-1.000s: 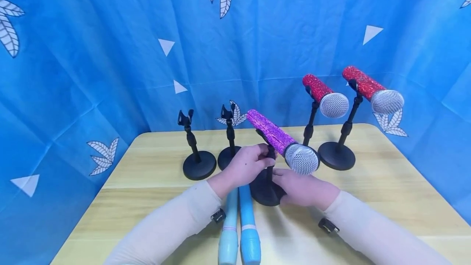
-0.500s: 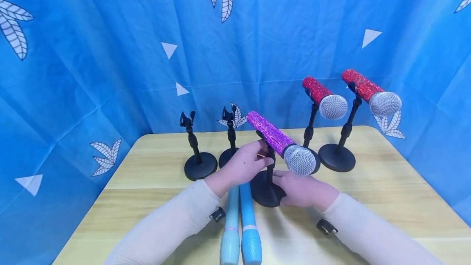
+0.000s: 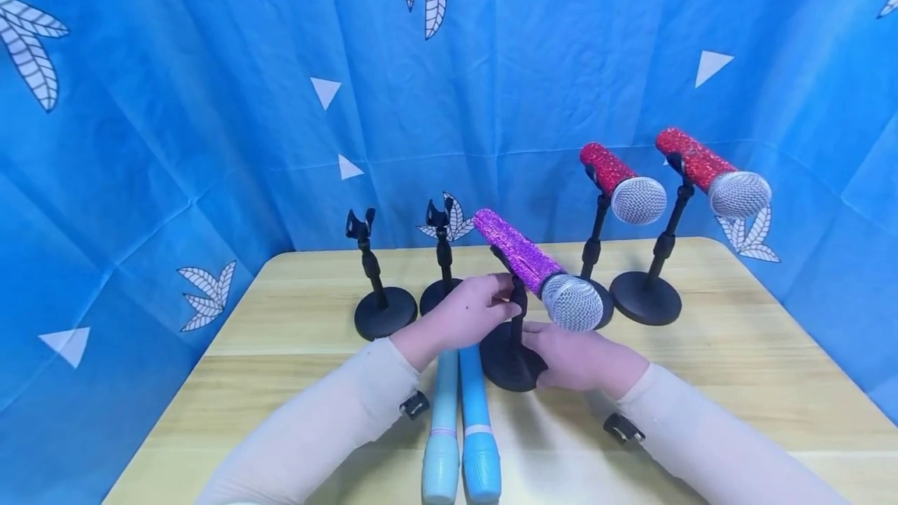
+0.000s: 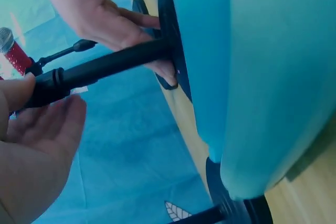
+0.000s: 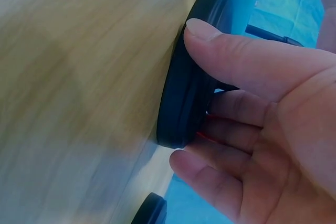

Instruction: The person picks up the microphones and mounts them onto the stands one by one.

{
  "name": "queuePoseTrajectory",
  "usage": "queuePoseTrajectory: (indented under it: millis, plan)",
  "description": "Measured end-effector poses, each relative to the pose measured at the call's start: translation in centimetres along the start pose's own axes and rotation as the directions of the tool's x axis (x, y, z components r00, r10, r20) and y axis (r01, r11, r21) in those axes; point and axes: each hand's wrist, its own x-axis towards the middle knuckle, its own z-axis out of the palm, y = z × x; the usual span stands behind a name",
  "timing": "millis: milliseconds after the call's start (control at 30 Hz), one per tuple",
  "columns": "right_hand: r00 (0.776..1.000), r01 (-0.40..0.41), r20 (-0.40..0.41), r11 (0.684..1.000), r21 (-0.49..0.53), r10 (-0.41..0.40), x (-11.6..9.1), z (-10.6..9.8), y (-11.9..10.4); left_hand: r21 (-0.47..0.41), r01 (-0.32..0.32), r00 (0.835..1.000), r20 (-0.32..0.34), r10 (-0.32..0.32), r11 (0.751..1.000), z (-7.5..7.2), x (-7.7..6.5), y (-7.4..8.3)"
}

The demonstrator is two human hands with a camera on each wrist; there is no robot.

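A purple glitter microphone (image 3: 517,250) with a silver mesh head rests tilted in the clip of a black microphone stand (image 3: 517,333). My left hand (image 3: 471,310) holds the stand's pole (image 4: 115,66) between thumb and fingers, just below the clip. Lower down, my right hand (image 3: 582,355) grips the round base (image 5: 189,87), its thumb on the rim and its fingers on the far side. Two handheld microphones, one pale teal (image 3: 442,427) and one blue (image 3: 479,427), lie side by side on the table below my left wrist.
Two stands with red glitter microphones (image 3: 612,170) (image 3: 694,158) stand at the back right. Two more stands (image 3: 379,310) (image 3: 443,248) with bare clips are at the back left. The wooden table (image 3: 281,380) ends against a blue curtain (image 3: 421,100).
Both hands keep the same hold on the stand with the purple microphone. Only the head view shifts slightly.
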Motion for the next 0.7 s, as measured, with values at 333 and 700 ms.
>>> queuePoseTrajectory:
  millis: [333,700]
  plan:
    - [0.999,-0.008,-0.031,0.999,-0.042,0.007,0.17,0.28,-0.30,0.007,0.053,0.995,-0.086,-0.052,0.999,0.56,0.25,0.01]
    - [0.999,-0.015,-0.043,1.000,-0.018,0.014,0.22,0.35,-0.19,0.033,-0.047,0.999,-0.015,0.047,0.998,0.15,-0.12,0.20]
